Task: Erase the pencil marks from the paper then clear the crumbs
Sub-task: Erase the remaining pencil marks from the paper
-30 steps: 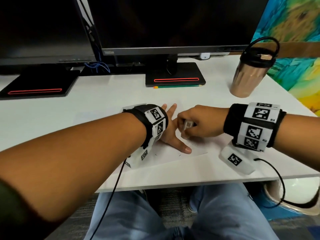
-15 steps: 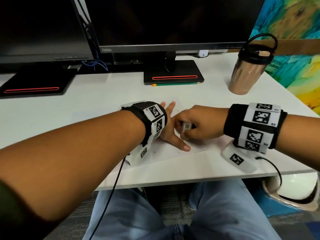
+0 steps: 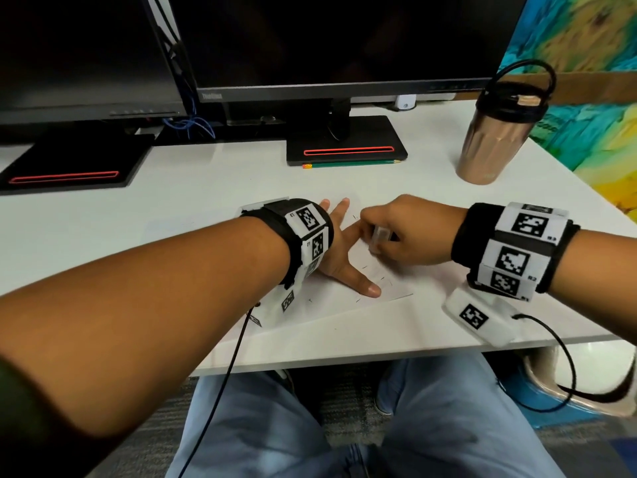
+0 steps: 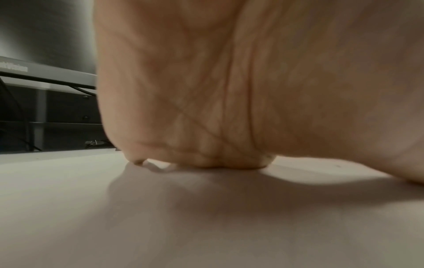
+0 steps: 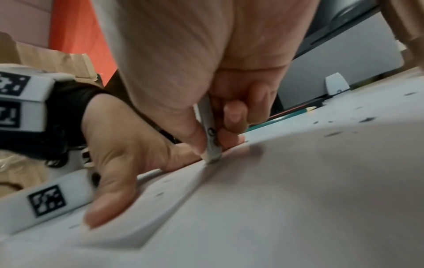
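Note:
A white sheet of paper (image 3: 331, 298) lies on the white desk (image 3: 172, 208) in front of me. My left hand (image 3: 339, 257) lies flat on the paper with fingers spread, thumb (image 5: 110, 204) stretched toward me. My right hand (image 3: 396, 232) pinches a white eraser (image 3: 378, 238) and holds its lower end against the paper just right of the left hand. In the right wrist view the eraser (image 5: 210, 134) stands tilted, its tip on the sheet. Dark eraser crumbs (image 3: 382, 281) lie scattered on the paper near the thumb. The left wrist view shows only my palm (image 4: 229, 90) close above the surface.
Two dark monitors on black stands (image 3: 344, 146) fill the back of the desk. A green pencil (image 3: 351, 163) lies before the right stand. A copper tumbler (image 3: 493, 139) with a black lid stands at the back right. The desk's front edge (image 3: 379, 357) runs just below my wrists.
My right hand with the eraser has shifted slightly away from me and left on the paper, toward the left hand's fingers. The left hand stays flat on the sheet.

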The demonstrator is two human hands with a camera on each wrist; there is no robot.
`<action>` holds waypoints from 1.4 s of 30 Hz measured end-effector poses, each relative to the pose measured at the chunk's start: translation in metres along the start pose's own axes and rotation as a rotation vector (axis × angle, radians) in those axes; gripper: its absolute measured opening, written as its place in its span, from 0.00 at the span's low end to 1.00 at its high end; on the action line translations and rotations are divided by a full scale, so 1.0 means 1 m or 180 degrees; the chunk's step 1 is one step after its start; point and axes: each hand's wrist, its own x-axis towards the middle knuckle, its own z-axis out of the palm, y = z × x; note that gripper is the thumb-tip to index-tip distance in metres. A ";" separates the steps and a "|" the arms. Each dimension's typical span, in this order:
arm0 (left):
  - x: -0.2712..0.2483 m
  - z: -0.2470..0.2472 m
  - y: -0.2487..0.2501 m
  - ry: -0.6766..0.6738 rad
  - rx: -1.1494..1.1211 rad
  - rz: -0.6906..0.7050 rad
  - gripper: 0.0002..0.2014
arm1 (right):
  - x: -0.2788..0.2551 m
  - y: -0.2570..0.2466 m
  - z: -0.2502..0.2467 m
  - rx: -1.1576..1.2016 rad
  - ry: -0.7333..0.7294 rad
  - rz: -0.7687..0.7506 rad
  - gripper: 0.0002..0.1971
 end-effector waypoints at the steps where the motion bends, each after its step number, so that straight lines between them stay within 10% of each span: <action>1: 0.000 0.000 0.000 -0.0006 0.0003 0.0012 0.61 | -0.001 -0.003 0.002 0.0029 -0.0096 -0.0115 0.03; 42: -0.002 -0.002 0.001 0.0030 -0.0062 -0.0010 0.62 | -0.002 -0.006 -0.008 0.0483 -0.0711 0.0000 0.04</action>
